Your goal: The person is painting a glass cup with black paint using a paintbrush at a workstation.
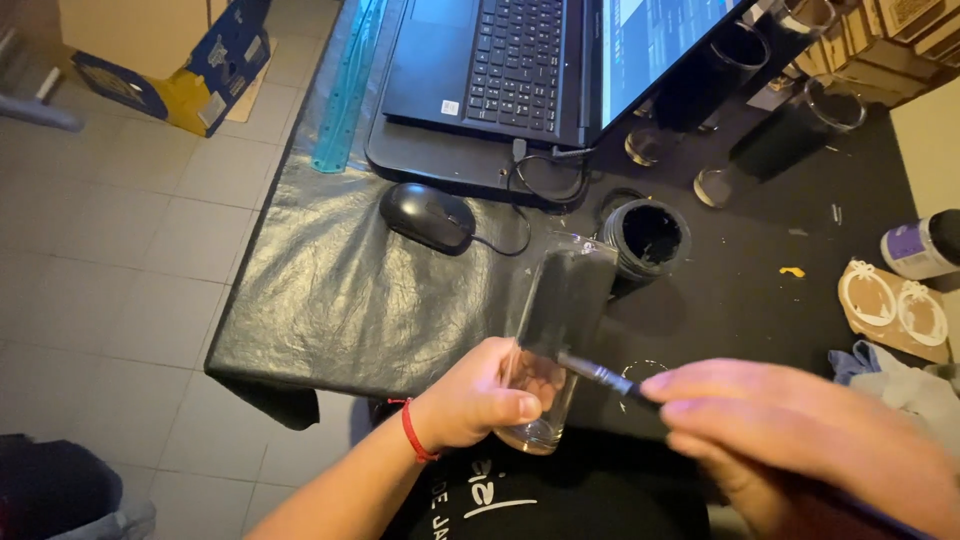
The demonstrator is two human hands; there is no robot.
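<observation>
Head view: fingers (500,395) around glass (555,330).

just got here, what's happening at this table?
A person is painting a drinking glass black. Their left hand grips it near its base and holds it tilted over the edge of the table; the right hand holds a thin brush with its tip against the glass. One side is covered in black, the part near the base is clear. An open pot of black paint stands just behind, beside a mouse and a laptop.
</observation>
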